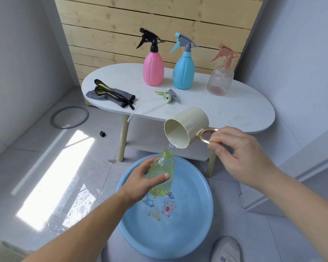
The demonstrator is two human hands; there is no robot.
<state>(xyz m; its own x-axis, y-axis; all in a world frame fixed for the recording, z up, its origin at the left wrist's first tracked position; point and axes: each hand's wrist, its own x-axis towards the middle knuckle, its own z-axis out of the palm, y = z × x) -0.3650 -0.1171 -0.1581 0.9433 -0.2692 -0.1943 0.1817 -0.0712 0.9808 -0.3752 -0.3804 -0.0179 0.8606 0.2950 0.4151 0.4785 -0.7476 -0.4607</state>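
**Two grips, one thin pour: the cup lip sits at 1 o'clock of the bottle neck**

Your left grip [140, 183] is wrapped round the middle of the translucent yellow-green plastic bottle [162, 167], thumb across its front. It holds the bottle above the round blue plastic basin [206, 214] on the floor. The bottle's long axis runs from 6 o'clock up to 12, leaning a little toward 1, with the open threaded neck at the top.

Your right grip [235, 154] pinches the rose-gold ring handle [206, 138] of the cream plastic cup [187, 125], thumb and fingers closed on it. The cup is tipped with its mouth facing 8 o'clock. Its lowest lip is just beside the neck, at 1 o'clock of it, and a thin stream of water [171, 145] falls from the lip to the neck.

Everything turns on that short gap. I judge the lip to be slightly right of the opening, so some water may run down the outside into the basin. Bring the neck toward 1 o'clock or ease the lip toward 7; your left grip is the nearer one. The bottle looks partly filled.
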